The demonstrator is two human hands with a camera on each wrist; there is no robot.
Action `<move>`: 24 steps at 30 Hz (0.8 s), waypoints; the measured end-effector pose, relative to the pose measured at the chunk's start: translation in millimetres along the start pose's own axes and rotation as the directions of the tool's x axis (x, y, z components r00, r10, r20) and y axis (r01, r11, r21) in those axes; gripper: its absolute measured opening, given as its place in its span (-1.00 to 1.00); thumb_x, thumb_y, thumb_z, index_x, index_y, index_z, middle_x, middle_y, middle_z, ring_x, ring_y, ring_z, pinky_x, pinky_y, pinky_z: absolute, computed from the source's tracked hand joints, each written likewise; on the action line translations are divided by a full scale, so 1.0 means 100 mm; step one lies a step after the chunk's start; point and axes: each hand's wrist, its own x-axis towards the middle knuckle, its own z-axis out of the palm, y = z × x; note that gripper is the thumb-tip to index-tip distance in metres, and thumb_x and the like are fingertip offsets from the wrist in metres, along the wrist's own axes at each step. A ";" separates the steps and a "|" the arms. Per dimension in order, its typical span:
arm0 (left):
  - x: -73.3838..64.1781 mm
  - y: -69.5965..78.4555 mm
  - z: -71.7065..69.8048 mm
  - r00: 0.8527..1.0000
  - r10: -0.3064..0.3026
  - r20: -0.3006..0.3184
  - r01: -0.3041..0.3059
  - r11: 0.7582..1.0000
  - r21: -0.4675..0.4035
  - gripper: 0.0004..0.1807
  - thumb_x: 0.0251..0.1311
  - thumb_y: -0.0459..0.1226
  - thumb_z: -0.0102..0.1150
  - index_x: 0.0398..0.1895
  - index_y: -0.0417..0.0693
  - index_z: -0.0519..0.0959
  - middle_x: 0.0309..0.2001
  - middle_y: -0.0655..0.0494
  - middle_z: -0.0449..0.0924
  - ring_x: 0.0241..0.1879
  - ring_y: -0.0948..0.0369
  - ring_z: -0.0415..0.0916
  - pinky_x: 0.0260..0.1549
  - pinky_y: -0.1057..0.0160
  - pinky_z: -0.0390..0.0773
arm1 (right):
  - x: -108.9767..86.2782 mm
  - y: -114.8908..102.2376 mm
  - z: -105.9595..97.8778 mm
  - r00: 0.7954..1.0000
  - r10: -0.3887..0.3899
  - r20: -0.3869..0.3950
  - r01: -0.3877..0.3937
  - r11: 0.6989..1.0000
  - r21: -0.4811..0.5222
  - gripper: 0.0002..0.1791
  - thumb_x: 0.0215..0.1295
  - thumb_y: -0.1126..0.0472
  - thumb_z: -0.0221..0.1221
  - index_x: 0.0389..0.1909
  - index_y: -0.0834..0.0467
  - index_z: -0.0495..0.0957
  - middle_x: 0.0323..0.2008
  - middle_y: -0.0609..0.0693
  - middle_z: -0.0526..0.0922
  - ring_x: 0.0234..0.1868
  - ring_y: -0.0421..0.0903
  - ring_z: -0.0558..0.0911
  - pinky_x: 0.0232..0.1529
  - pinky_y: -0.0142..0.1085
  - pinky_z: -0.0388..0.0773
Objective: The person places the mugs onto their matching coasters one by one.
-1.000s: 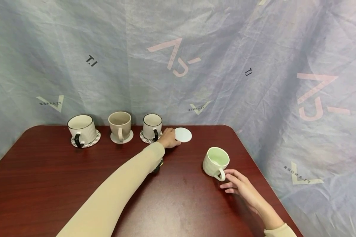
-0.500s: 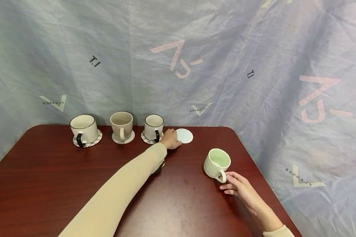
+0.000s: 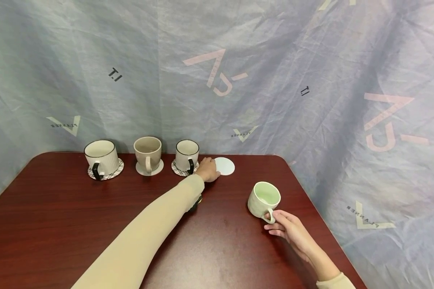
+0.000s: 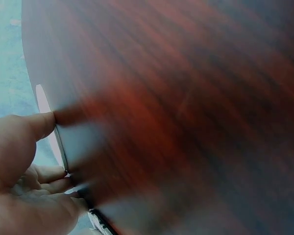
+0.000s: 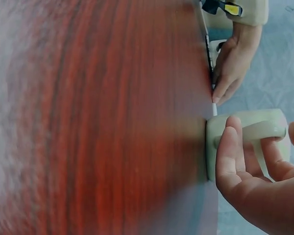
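Note:
A pale green mug [image 3: 257, 205] stands at the right of the table with its handle [image 5: 264, 129] towards me. My right hand [image 3: 291, 230] holds that handle, a finger through its loop and the thumb close at its top. Far off at the back, my left hand [image 3: 207, 170] rests low beside a round white coaster [image 3: 226, 165]. In the left wrist view its thumb [image 4: 41, 122] and bent fingers [image 4: 51, 174] touch the rim of that coaster, which lies flat. Just left of this hand is a small white mug [image 3: 184, 160] with a black handle.
Further left along the back edge stand a beige mug [image 3: 148, 154] on a plain coaster [image 3: 159, 167] and a ribbed white mug [image 3: 106, 158] on a checked coaster [image 3: 118, 170]. All rest on a dark red wooden table [image 3: 58, 224]. A printed grey-blue cloth [image 3: 137, 108] hangs behind.
My right hand has moved slightly left, its fingers coming into the mug's handle and the thumb onto it. The left hand has stayed at the coaster. The camera view shifted a little.

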 end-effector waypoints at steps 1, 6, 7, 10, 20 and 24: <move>0.01 -0.01 0.02 1.000 0.001 0.002 -0.001 1.000 0.002 -0.29 0.55 -0.10 0.13 0.52 -0.47 0.29 0.49 -0.30 0.32 0.56 -0.15 0.20 0.56 0.00 0.20 | 0.00 0.01 0.01 1.000 0.004 -0.005 -0.004 1.000 0.006 -0.56 0.70 0.03 0.04 0.17 0.37 0.54 0.08 0.05 0.71 -0.02 -0.06 0.77 0.07 -0.23 0.72; 0.06 -0.04 0.08 1.000 0.004 0.004 -0.004 1.000 0.005 -0.28 0.54 -0.10 0.15 0.51 -0.47 0.29 0.49 -0.30 0.32 0.55 -0.16 0.20 0.55 -0.02 0.22 | 0.03 0.04 0.04 0.999 0.019 -0.042 -0.018 0.999 0.028 -0.56 0.68 0.04 0.08 0.12 0.40 0.55 0.07 0.12 0.70 -0.04 -0.07 0.78 0.07 -0.22 0.73; 0.05 -0.04 0.08 1.000 0.004 0.003 -0.004 1.000 0.005 -0.28 0.54 -0.10 0.15 0.51 -0.47 0.30 0.48 -0.30 0.33 0.55 -0.16 0.21 0.55 -0.02 0.22 | 0.03 0.04 0.05 0.999 0.019 -0.043 -0.017 0.999 0.033 -0.55 0.68 0.04 0.08 0.12 0.40 0.55 0.07 0.12 0.70 -0.04 -0.07 0.78 0.08 -0.22 0.72; 0.04 -0.03 0.06 1.000 0.005 0.001 -0.005 1.000 0.000 -0.29 0.53 -0.11 0.15 0.50 -0.47 0.29 0.48 -0.31 0.32 0.55 -0.16 0.21 0.55 -0.02 0.22 | 0.04 0.05 0.05 0.999 0.019 -0.035 -0.017 0.998 0.061 -0.58 0.68 0.04 0.09 0.11 0.38 0.55 0.05 0.10 0.70 -0.03 -0.07 0.78 0.11 -0.21 0.72; 0.03 -0.03 0.02 1.000 0.009 0.013 -0.009 1.000 0.016 -0.30 0.56 -0.11 0.10 0.51 -0.47 0.27 0.49 -0.32 0.30 0.54 -0.15 0.19 0.56 0.02 0.18 | 0.06 0.02 0.04 0.998 -0.017 0.062 0.004 0.979 0.205 -0.78 0.70 0.16 0.04 -0.06 0.21 0.59 -0.09 0.00 0.71 0.06 -0.05 0.79 0.19 -0.19 0.68; 0.04 -0.04 0.03 1.000 0.009 0.015 -0.010 1.000 0.021 -0.29 0.55 -0.10 0.09 0.51 -0.46 0.28 0.50 -0.32 0.30 0.54 -0.16 0.19 0.56 0.02 0.18 | 0.06 0.01 0.03 0.997 -0.041 0.067 0.026 0.977 0.210 -0.79 0.70 0.19 0.03 -0.08 0.21 0.59 -0.09 0.02 0.71 0.06 -0.04 0.78 0.21 -0.17 0.67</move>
